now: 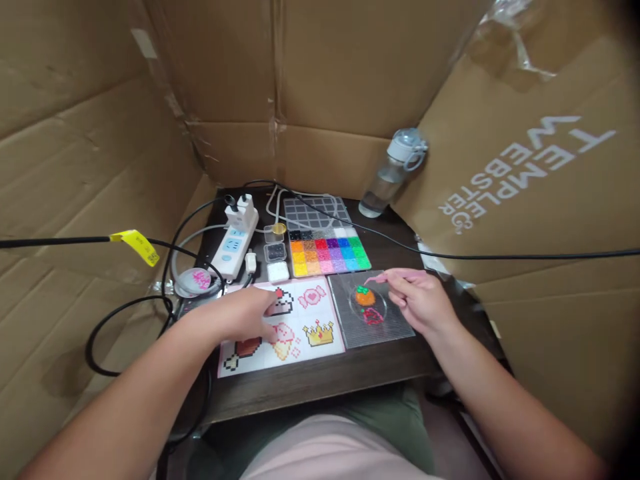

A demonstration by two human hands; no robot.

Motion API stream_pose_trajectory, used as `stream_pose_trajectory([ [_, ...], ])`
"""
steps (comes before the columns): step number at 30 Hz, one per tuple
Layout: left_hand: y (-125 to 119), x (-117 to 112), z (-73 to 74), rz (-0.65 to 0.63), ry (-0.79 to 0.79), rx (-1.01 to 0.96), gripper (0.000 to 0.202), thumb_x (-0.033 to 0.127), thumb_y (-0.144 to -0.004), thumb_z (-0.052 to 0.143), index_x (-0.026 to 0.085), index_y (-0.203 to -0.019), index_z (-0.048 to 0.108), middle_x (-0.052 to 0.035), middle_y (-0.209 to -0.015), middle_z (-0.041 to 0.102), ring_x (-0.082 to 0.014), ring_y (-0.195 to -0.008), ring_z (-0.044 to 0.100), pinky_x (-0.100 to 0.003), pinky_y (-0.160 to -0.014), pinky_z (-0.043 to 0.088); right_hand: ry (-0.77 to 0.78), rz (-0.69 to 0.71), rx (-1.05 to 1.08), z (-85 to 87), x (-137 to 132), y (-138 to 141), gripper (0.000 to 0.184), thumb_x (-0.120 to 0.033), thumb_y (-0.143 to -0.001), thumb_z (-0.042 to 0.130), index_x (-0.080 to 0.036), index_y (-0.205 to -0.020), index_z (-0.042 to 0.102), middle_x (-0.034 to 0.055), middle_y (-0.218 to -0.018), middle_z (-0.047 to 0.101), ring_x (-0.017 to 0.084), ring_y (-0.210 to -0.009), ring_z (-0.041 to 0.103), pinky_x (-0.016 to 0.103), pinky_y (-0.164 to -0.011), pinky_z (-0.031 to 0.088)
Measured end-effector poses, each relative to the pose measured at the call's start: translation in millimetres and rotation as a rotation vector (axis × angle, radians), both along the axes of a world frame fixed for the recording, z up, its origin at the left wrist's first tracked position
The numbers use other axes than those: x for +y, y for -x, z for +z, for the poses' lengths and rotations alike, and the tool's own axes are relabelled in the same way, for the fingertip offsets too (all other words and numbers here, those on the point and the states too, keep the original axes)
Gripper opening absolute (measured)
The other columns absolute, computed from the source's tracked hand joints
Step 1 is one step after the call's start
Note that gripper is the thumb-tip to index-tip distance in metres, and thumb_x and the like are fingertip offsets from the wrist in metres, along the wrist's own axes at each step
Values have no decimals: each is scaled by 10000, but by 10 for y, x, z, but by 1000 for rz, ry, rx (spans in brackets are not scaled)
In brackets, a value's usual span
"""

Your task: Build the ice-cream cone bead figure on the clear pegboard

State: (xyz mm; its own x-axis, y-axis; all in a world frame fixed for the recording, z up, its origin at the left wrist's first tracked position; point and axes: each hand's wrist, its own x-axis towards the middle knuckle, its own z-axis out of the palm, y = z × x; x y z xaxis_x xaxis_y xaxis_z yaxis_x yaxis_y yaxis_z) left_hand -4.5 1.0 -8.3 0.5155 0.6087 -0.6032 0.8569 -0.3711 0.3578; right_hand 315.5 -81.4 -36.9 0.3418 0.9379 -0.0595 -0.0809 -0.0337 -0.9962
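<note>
Head view: dark table [280, 395] within cardboard walls [340, 67], right hand [417, 300] with pinched pink tweezers [382, 277], left hand [245, 313] spread over printed sheet [301, 316]

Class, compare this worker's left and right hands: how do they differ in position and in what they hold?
The right hand grips pink tweezers; the left hand shows no tool. The left hand is over the printed pattern sheet, the right over the ridged mat. Both are bare.
</note>
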Motion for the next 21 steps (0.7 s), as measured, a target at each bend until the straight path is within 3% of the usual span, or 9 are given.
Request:
stream_pose_trajectory([
  [5, -6, -4, 7, 2, 25, 9, 314, 428, -687, 734, 258, -861, 535, 17, -719, 710, -220, -702, 681, -302, -576, 406, -1, -38, -108, -156, -522, -5, 339, -491, -717, 867, -156, -752, 834, 153, -761, 786, 48, -407, 355, 242, -396, 224],
  [8, -17, 2, 9, 1, -1, 27, 349, 459, -663, 756, 256, -843, 536, 4, -768, 716, -239, -754, 684, -311, -593, 398, 15, -51, -258, -232, -712, -24, 285, -449, -816, 789, -170, -813, 847, 124, -731, 780, 62, -410, 386, 236, -385, 254],
  [12, -31, 6, 20, 9, 6, 41, 361, 470, -653, 759, 255, -842, 539, -1, -746, 715, -243, -742, 682, -313, -589, 386, -45, -47, -465, -265, -797, -27, 193, -350, -861, 728, -216, -804, 854, 89, -810, 805, 110, -481, 560, 240, -423, 425],
  [15, -34, 5, 26, 21, 34, 39, 340, 462, -672, 744, 257, -852, 540, 9, -696, 705, -229, -687, 671, -311, -579, 384, -114, -54, -531, -269, -794, 3, 168, -289, -856, 710, -238, -779, 850, 70, -791, 812, 183, -645, 722, 282, -604, 593],
  [18, -30, 11, 6, 13, 31, 47, 324, 464, -681, 731, 257, -850, 549, -2, -743, 716, -225, -693, 669, -311, -574, 388, -148, -72, -558, -279, -792, 35, 154, -253, -843, 711, -247, -769, 846, 61, -783, 815, 212, -736, 776, 308, -730, 643],
  [21, -23, 25, -24, -9, -8, 47, 337, 483, -663, 741, 257, -845, 570, -16, -815, 724, -235, -751, 674, -313, -594, 405, -143, -68, -556, -281, -803, 52, 150, -251, -841, 713, -256, -772, 845, 56, -787, 817, 212, -730, 782, 309, -731, 653],
])
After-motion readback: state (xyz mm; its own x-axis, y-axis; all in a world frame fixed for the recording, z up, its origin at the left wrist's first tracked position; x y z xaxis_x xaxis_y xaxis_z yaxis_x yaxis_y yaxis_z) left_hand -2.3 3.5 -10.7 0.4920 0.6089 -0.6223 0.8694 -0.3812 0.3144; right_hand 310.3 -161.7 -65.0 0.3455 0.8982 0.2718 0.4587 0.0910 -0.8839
